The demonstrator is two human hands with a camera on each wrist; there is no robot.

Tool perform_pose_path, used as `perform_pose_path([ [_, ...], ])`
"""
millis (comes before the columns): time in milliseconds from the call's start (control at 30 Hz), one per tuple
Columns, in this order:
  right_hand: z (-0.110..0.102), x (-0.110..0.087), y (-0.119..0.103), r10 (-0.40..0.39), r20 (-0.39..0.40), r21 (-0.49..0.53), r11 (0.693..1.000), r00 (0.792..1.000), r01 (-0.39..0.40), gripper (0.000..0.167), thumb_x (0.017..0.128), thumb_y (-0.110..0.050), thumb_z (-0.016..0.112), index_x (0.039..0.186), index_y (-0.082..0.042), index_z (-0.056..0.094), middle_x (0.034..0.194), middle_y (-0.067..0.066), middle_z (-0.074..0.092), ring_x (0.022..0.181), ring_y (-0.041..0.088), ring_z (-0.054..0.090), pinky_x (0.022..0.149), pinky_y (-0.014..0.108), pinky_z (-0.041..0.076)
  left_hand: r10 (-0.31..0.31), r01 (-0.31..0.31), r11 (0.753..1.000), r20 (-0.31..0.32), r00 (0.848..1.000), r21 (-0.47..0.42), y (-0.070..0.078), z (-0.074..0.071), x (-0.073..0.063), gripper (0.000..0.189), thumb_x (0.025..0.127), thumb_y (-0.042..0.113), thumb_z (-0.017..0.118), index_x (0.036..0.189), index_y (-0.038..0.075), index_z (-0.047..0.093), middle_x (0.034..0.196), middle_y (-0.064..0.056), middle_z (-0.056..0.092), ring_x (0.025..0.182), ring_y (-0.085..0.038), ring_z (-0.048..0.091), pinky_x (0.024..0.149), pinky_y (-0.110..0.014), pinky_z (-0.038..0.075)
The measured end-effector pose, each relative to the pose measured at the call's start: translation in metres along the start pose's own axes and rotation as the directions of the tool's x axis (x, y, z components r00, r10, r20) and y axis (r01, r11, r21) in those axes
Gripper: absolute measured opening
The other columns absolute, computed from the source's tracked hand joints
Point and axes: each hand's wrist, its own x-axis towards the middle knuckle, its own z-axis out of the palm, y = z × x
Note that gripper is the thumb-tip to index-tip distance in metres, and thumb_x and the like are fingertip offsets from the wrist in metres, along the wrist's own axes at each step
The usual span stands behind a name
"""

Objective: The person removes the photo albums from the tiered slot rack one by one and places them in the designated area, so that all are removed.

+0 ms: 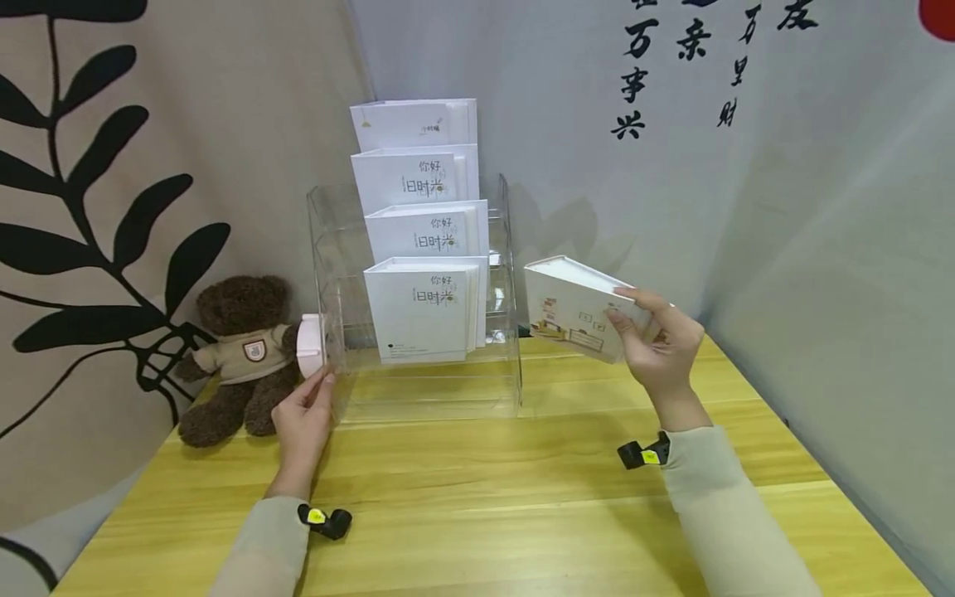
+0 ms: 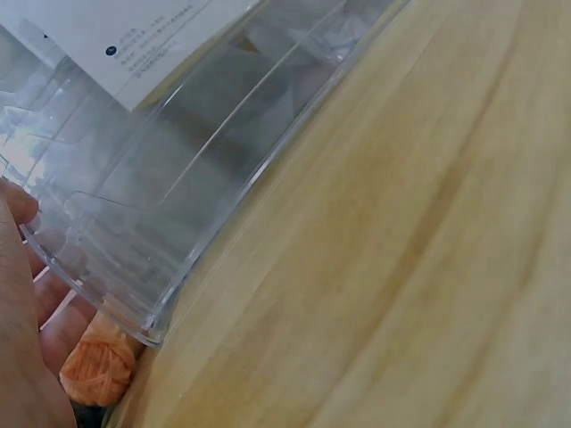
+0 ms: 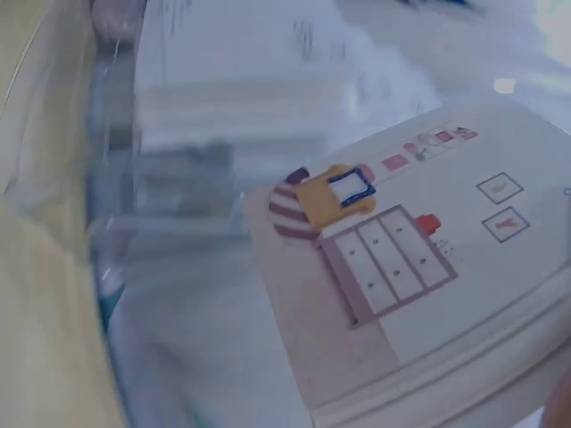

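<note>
My right hand [image 1: 664, 344] pinches a white hardcover album [image 1: 567, 311] by its right end, tilted in the air right of a clear tiered acrylic rack [image 1: 429, 409]. Furniture drawings, a chest of drawers among them, decorate the album's cover, seen large in the right wrist view. Several white albums with Chinese lettering stand in the rack's tiers, the lowest one [image 1: 418, 319] in front. My left hand [image 1: 304, 419] grips the rack's left side panel near the bottom. In the left wrist view its thumb and fingers lie on opposite sides of the clear edge [image 2: 94, 294].
A brown teddy bear [image 1: 242, 356] in a beige shirt sits left of the rack. Between them is a pale round object [image 1: 309, 346]. An orange yarn bundle [image 2: 100, 366] shows beside the left fingers. Cloth walls stand behind the wooden table [image 1: 477, 506].
</note>
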Motion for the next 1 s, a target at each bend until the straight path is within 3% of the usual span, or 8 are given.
perform_pose_path([
  [167,-0.023,-0.022,0.022,0.238,0.115,-0.095,0.969,0.964,-0.228,0.031,0.07,0.019,0.08,0.099,0.009,0.073,0.09,0.026,0.073,0.078,-0.005,0.068,0.062,0.009,0.051,-0.006,0.007,1.0,-0.016,1.0,0.007,-0.002,-0.001,0.001,0.03,0.096,0.038,0.069,0.119,0.02,0.077,0.11,-0.003,0.075,0.088,0.016,0.06,0.075,-0.004,0.045],
  [300,-0.033,-0.057,0.047,0.441,0.268,-0.165,0.897,0.856,-0.411,0.044,0.08,0.012,0.078,0.121,0.001,0.066,0.097,0.026,0.073,0.082,-0.009,0.065,0.063,0.011,0.052,-0.024,0.024,1.0,-0.008,1.0,0.01,-0.002,-0.001,-0.001,0.031,0.096,0.04,0.068,0.12,0.021,0.077,0.111,-0.002,0.075,0.088,0.016,0.06,0.075,-0.004,0.045],
  [400,-0.04,-0.083,0.069,0.597,0.34,-0.134,0.795,0.727,-0.591,0.08,0.085,0.004,0.077,0.152,-0.016,0.038,0.109,0.026,0.069,0.087,-0.003,0.067,0.066,0.018,0.056,-0.023,0.023,1.0,0.0,1.0,0.005,-0.002,0.0,-0.001,0.031,0.096,0.041,0.068,0.12,0.023,0.077,0.111,-0.001,0.075,0.09,0.014,0.061,0.076,-0.005,0.046],
  [467,-0.044,-0.097,0.079,0.687,0.404,-0.119,0.694,0.604,-0.71,0.089,0.087,-0.001,0.078,0.156,-0.022,0.025,0.119,0.025,0.066,0.094,0.007,0.07,0.074,0.027,0.058,-0.015,0.015,1.0,-0.002,1.0,-0.003,-0.002,0.0,-0.001,0.031,0.096,0.041,0.069,0.12,0.023,0.077,0.111,0.0,0.075,0.09,0.013,0.062,0.076,-0.005,0.046],
  [567,-0.051,-0.115,0.09,0.762,0.509,-0.188,0.552,0.4,-0.812,0.078,0.088,-0.008,0.079,0.153,-0.018,0.038,0.132,0.019,0.063,0.114,0.021,0.065,0.097,0.039,0.051,-0.004,0.004,1.0,-0.006,1.0,-0.011,-0.001,0.001,0.001,0.031,0.096,0.042,0.069,0.119,0.024,0.077,0.111,0.0,0.075,0.091,0.012,0.062,0.076,-0.006,0.046],
  [667,-0.056,-0.128,0.095,0.776,0.571,-0.287,0.496,0.269,-0.82,0.058,0.088,-0.015,0.08,0.14,-0.01,0.057,0.135,0.012,0.064,0.125,0.026,0.058,0.11,0.047,0.038,-0.004,0.004,1.0,-0.002,1.0,-0.006,0.0,0.001,0.001,0.031,0.096,0.043,0.068,0.12,0.025,0.077,0.111,0.001,0.075,0.092,0.012,0.062,0.076,-0.006,0.046],
  [767,-0.057,-0.132,0.096,0.777,0.579,-0.288,0.478,0.248,-0.83,0.056,0.086,-0.017,0.081,0.138,-0.011,0.06,0.135,0.01,0.064,0.128,0.03,0.056,0.113,0.052,0.032,-0.014,0.014,1.0,-0.004,1.0,0.002,0.0,0.001,0.001,0.032,0.096,0.043,0.068,0.12,0.024,0.077,0.111,0.001,0.075,0.091,0.012,0.062,0.076,-0.006,0.046],
  [1000,-0.057,-0.13,0.093,0.793,0.544,-0.28,0.482,0.276,-0.83,0.057,0.086,-0.023,0.082,0.137,-0.01,0.061,0.133,0.009,0.065,0.125,0.026,0.059,0.109,0.048,0.038,-0.034,0.034,0.999,0.0,0.999,0.01,0.0,0.0,0.0,0.03,0.097,0.04,0.068,0.121,0.023,0.077,0.111,0.0,0.075,0.091,0.013,0.062,0.075,-0.006,0.046],
])
